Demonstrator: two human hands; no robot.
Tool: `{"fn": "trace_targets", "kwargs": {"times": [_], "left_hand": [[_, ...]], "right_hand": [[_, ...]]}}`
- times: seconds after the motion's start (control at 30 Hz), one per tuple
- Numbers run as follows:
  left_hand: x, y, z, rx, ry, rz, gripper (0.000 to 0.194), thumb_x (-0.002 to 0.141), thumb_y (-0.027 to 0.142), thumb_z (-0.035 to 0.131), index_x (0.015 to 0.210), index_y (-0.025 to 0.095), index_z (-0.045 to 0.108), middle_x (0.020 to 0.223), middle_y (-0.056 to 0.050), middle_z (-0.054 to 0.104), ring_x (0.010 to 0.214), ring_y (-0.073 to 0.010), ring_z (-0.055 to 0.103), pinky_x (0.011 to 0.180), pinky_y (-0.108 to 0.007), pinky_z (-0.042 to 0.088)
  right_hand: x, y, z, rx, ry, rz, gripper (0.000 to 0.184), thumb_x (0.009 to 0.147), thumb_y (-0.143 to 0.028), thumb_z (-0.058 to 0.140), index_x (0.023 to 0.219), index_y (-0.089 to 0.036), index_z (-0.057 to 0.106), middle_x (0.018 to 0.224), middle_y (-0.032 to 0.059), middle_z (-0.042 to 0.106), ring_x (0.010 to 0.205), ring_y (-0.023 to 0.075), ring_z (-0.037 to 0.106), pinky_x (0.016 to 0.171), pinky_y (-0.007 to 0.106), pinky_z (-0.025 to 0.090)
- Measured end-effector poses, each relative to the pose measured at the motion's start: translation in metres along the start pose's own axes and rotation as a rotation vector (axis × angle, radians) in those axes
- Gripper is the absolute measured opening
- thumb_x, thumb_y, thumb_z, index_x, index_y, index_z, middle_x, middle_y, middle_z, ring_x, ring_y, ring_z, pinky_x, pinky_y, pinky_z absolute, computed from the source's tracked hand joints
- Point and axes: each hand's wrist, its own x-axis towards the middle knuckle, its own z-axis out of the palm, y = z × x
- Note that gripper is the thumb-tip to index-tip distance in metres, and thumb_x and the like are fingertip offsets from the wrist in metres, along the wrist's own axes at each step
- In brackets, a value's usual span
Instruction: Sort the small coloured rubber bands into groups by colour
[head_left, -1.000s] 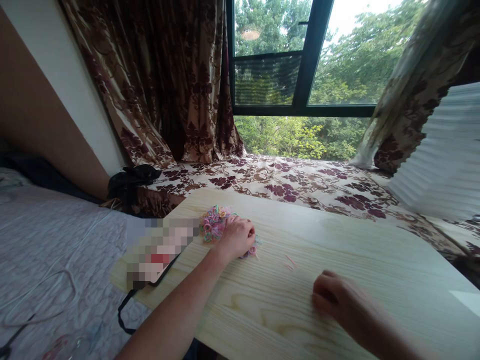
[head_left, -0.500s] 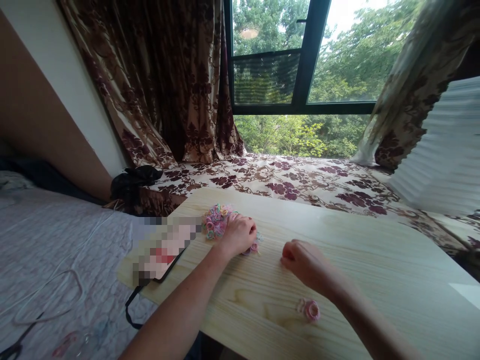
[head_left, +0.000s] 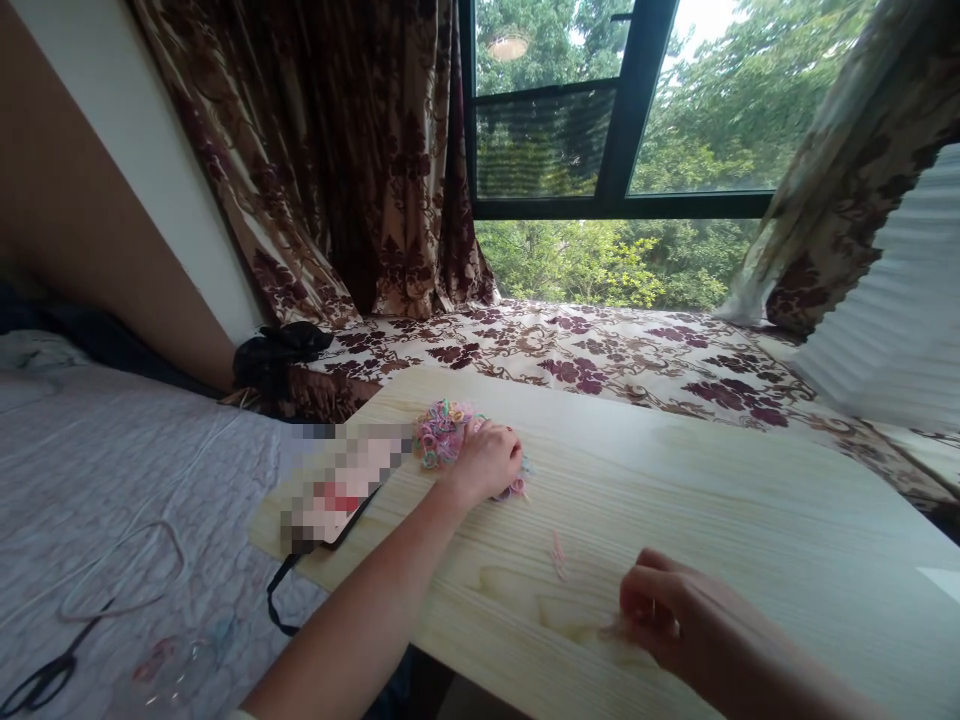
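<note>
A pile of small pastel elastic hair ties [head_left: 441, 436] lies on the wooden table. My left hand [head_left: 489, 462] rests over its right side with fingers curled closed; whatever is inside them is hidden. Closer to me, my right hand [head_left: 679, 612] is closed in a pinch, low over the table. A bit of pale pink hair ties [head_left: 610, 632] shows at its fingertips, and the rest is covered by the hand. Between the two hands, a few pink hair ties [head_left: 558, 556] lie apart on the tabletop.
Left of the pile is a flat pinkish item [head_left: 352, 490], partly blurred out, with a black strap [head_left: 277, 600]. A bed [head_left: 150, 460] with white cables adjoins the table [head_left: 750, 500]. Behind it stretch a flower-patterned window seat [head_left: 585, 355] and curtains [head_left: 405, 180].
My right hand has moved toward me and right, over the spot where the pink hair-tie roll lay. The pink hair ties between the hands now show. My left hand stays at the pile.
</note>
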Motion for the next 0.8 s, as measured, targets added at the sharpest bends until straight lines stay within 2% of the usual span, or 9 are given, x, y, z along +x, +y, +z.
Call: {"fn": "trace_targets", "kwargs": {"times": [0.17,0.23,0.3,0.4,0.5,0.53,0.6,0.7,0.8], "left_hand": [[0.007,0.008,-0.017,0.114,-0.14,0.029,0.023,0.078,0.02,0.046,0.067,0.017,0.066,0.079,-0.009,0.07,0.08,-0.0219,0.06,0.095,-0.045,0.031],[0.01,0.011,-0.025,0.13,-0.199,0.026,0.019,0.075,0.019,0.05,0.066,0.017,0.066,0.075,-0.008,0.07,0.077,-0.0205,0.06,0.099,-0.045,0.027],[0.01,0.015,-0.031,0.138,-0.165,0.047,0.018,0.075,0.018,0.05,0.067,0.017,0.066,0.076,-0.008,0.069,0.082,-0.0218,0.059,0.101,-0.046,0.025],[0.001,0.022,-0.036,0.087,-0.094,0.164,0.019,0.077,0.021,0.05,0.073,0.018,0.068,0.082,-0.008,0.069,0.092,-0.0235,0.057,0.101,-0.047,0.023],[-0.018,0.03,-0.036,-0.054,-0.277,0.376,0.016,0.074,0.028,0.057,0.084,0.023,0.068,0.084,-0.003,0.068,0.09,-0.0202,0.057,0.097,-0.038,0.03],[-0.025,0.033,-0.036,-0.079,-0.352,0.436,0.019,0.071,0.031,0.06,0.088,0.025,0.067,0.086,-0.002,0.068,0.091,-0.0202,0.057,0.095,-0.036,0.032],[-0.036,0.038,-0.034,-0.055,-0.385,0.483,0.02,0.068,0.032,0.063,0.086,0.025,0.067,0.089,-0.003,0.068,0.094,-0.0223,0.056,0.091,-0.036,0.034],[-0.044,0.044,-0.03,0.018,-0.356,0.509,0.009,0.069,0.025,0.06,0.075,0.022,0.066,0.079,-0.004,0.067,0.09,-0.0223,0.056,0.093,-0.039,0.032],[-0.04,0.05,-0.023,0.061,-0.322,0.54,0.01,0.07,0.019,0.055,0.066,0.019,0.064,0.071,-0.004,0.066,0.084,-0.0204,0.056,0.095,-0.04,0.03]], "right_hand": [[-0.003,-0.011,-0.005,0.046,0.045,-0.062,0.024,0.071,-0.013,0.047,0.086,-0.023,0.062,0.086,0.0044,0.06,0.067,0.014,0.055,0.062,0.025,0.041],[-0.005,-0.017,-0.009,0.055,0.016,-0.078,0.024,0.067,-0.007,0.045,0.077,-0.022,0.061,0.083,0.004,0.06,0.066,0.0129,0.054,0.061,0.023,0.041],[-0.006,-0.022,-0.008,0.041,-0.029,-0.075,0.023,0.065,-0.003,0.042,0.066,-0.021,0.057,0.08,0.0034,0.059,0.063,0.0112,0.052,0.058,0.022,0.039],[-0.003,-0.028,0.001,-0.012,-0.048,-0.088,0.022,0.065,-0.003,0.042,0.062,-0.019,0.056,0.079,0.0034,0.059,0.059,0.0095,0.051,0.053,0.02,0.035],[0.005,-0.026,0.009,-0.127,-0.035,-0.104,0.022,0.067,-0.003,0.041,0.063,-0.018,0.057,0.073,0.0036,0.06,0.054,0.0091,0.049,0.048,0.021,0.03],[0.009,-0.023,0.009,-0.162,-0.025,-0.099,0.022,0.066,-0.003,0.041,0.063,-0.018,0.057,0.071,0.0033,0.06,0.052,0.0091,0.048,0.047,0.021,0.028],[0.017,-0.009,0.002,-0.192,0.013,-0.071,0.021,0.064,-0.003,0.042,0.061,-0.018,0.057,0.068,0.0025,0.06,0.052,0.0096,0.047,0.048,0.021,0.028],[0.032,0.026,-0.022,-0.164,0.113,0.032,0.017,0.067,-0.01,0.046,0.058,-0.018,0.057,0.063,0.0016,0.061,0.055,0.0115,0.049,0.053,0.022,0.033],[0.046,0.061,-0.047,-0.096,0.151,0.187,0.016,0.07,-0.019,0.048,0.059,-0.018,0.06,0.056,0.0011,0.059,0.053,0.0132,0.05,0.05,0.023,0.033]]}}
